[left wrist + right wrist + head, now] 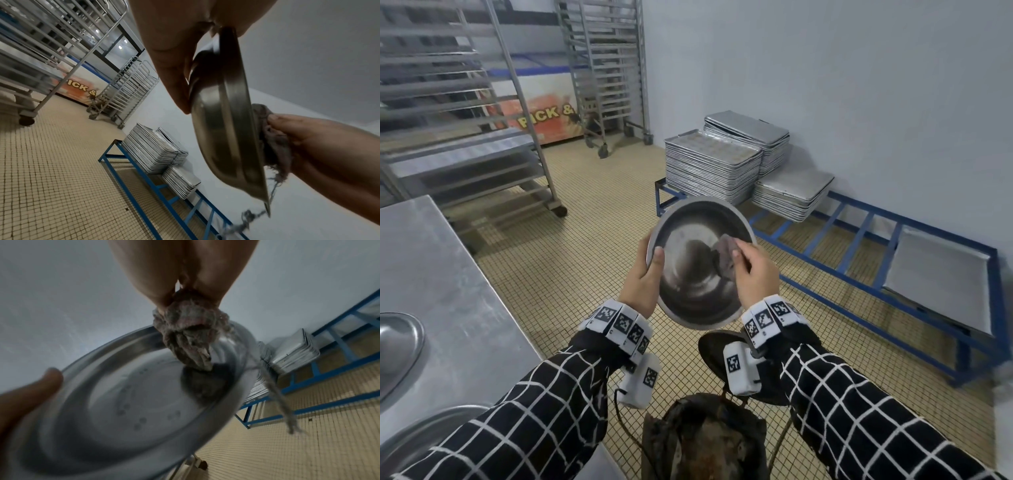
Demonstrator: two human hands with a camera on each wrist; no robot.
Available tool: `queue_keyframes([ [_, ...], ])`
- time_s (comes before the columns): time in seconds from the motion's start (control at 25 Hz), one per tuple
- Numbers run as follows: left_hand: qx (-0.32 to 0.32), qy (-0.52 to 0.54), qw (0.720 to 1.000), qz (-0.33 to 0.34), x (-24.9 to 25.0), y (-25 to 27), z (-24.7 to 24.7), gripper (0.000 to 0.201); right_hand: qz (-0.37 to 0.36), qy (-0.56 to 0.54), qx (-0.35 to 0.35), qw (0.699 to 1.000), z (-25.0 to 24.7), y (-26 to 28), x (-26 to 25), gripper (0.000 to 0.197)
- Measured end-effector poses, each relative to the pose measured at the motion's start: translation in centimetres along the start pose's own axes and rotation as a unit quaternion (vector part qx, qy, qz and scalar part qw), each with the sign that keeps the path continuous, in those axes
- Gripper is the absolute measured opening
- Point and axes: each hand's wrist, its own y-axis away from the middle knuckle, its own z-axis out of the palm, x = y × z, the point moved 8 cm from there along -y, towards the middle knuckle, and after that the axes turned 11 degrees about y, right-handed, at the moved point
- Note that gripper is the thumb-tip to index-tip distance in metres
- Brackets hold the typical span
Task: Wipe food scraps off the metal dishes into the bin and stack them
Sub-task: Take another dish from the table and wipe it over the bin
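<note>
Nearest the camera, at the bottom of the head view: a dark bin (705,442) lined with a black bag, contents brown and indistinct. Just beyond it, a dark round object on the tiled floor (592,192), partly hidden by the right wrist; what it is cannot be told.

Above the bin, both hands hold work at chest height. Left hand (643,277) grips the left rim of a round metal dish (688,270): thumb over the inner face, fingers curled behind the back, as the left wrist view confirms. Dish is tilted, open face toward the person. Right hand (755,274) is closed round a bunched grey-pink rag (724,251), pressing it against the dish's inner right side. Loose threads hang from the rag past the dish's lower edge. Right wrist view shows small droplets or specks on the dish floor; blurred.

Left side: stainless steel table (448,274), with parts of two more metal dishes at its near-left edge (397,342).

Farther right: low blue metal frame (859,240) along the wall, carrying stacks of aluminium sheet trays (712,164) and a single tray (935,274) at its right end.

Farthest: two wheeled tray racks (609,68), and a chest cabinet with an orange panel lettered "PICK &" (541,113).
</note>
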Motion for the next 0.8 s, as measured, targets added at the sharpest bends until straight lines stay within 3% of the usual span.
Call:
queue_keyframes([
  [0.2,-0.024,0.030,0.999,-0.008,0.6,0.5,0.8,0.025,-0.117,0.070,-0.076,0.988,2.0,1.4,-0.5,0.034],
  [0.52,0.013,0.040,0.999,-0.002,1.0,0.6,0.3,0.029,-0.178,0.076,-0.181,0.964,3.5,4.7,-1.8,0.030],
  [0.8,-0.016,-0.039,0.998,0.048,1.9,0.8,0.5,0.037,-0.200,0.077,-0.291,0.932,3.3,6.6,-2.6,0.029],
])
